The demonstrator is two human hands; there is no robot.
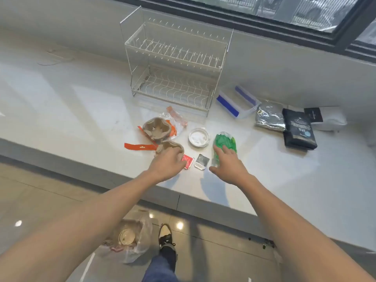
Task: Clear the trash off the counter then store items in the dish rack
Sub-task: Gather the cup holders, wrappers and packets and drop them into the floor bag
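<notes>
A two-tier white wire dish rack stands upright at upper centre of the frame. Below it, mid-frame, lie brown moulded-pulp cup carriers, torn orange plastic wrappers, a round white lid and a green-filled clear plastic bag.

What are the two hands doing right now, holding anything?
Left hand: fingers curled onto the cardboard cup carrier; grip cannot be told.
Right hand: open, fingers spread, touching the green wrapper.
</notes>
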